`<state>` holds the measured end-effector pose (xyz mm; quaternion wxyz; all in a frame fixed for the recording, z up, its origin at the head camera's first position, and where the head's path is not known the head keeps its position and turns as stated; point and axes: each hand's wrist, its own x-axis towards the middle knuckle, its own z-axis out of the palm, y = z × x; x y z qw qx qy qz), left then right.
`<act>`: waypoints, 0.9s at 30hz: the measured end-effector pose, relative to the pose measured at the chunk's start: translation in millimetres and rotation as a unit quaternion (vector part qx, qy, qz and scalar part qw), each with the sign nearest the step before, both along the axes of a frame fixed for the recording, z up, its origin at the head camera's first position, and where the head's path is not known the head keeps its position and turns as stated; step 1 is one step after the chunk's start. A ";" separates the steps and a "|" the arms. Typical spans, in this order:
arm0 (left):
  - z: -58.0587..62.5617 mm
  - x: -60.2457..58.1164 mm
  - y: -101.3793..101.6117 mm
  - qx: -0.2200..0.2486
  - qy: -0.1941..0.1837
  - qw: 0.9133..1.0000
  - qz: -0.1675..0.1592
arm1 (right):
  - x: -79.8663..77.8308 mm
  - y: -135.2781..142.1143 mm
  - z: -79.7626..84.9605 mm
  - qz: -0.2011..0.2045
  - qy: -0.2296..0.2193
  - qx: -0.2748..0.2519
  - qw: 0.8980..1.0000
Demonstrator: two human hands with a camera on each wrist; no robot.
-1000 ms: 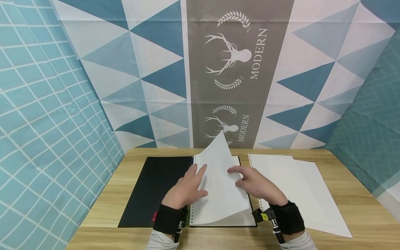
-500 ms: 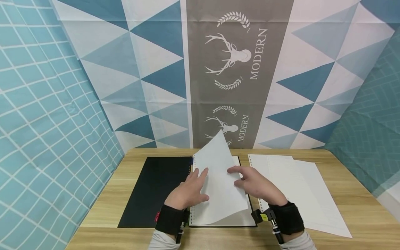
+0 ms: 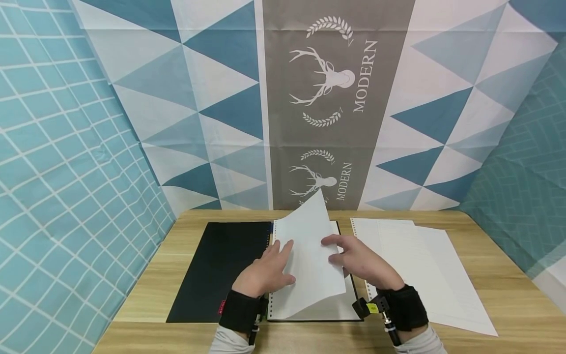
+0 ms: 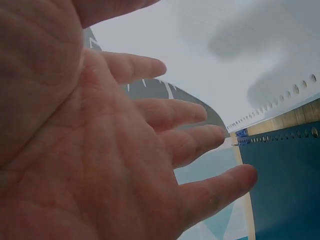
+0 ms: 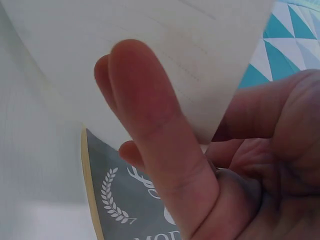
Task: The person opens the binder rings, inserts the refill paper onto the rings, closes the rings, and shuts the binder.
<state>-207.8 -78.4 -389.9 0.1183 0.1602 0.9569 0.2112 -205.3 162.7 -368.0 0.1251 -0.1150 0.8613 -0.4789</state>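
right hand (image 3: 364, 260) pinches the curled-up white sheet (image 3: 311, 255) at its right edge, between thumb and fingers. sheet sits above the open notebook (image 3: 349, 309), punched edge at left. left hand (image 3: 264, 274) has fingers spread apart; contact with sheet hard to tell. black cover (image 3: 205, 275) left, loose sheets (image 3: 424, 265) right, flat on table (image 3: 141, 300).

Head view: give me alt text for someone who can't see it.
A person's right hand holds up a white punched sheet in an open black-covered notebook, while the left hand, fingers spread, is by the sheet's left edge. Loose white sheets lie to the right on a wooden table.
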 end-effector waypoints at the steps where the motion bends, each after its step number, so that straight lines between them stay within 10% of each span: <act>1: -0.2 0.1 -0.2 -0.001 -0.001 1.000 0.001 | -0.1 -0.6 -0.2 -0.002 -0.002 -0.001 1.000; 27: -17.9 -2.1 13.3 -0.041 -0.005 0.999 -0.017 | 0.3 -1.2 -0.9 0.020 -0.022 0.000 1.000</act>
